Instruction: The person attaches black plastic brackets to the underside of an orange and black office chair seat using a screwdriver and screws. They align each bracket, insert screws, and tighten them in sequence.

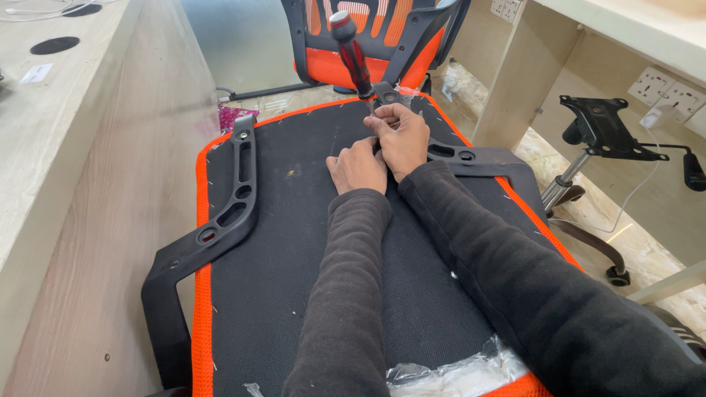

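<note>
An upturned chair seat (309,242), black underneath with an orange mesh rim, lies in front of me. Two black plastic armrest brackets are on it, one along the left edge (220,213) and one along the right (471,158). A screwdriver (351,53) with a red and black handle stands tilted at the far end of the right bracket. My right hand (404,136) pinches its shaft just above the tip. My left hand (358,167) lies curled on the seat against the right hand, and its fingertips are hidden.
A wooden desk side (110,184) stands close on the left. An orange and black chair back (368,37) is beyond the seat. A chair base with a black tilt mechanism (603,132) is at the right under another desk. Clear plastic wrap (448,371) lies at the seat's near edge.
</note>
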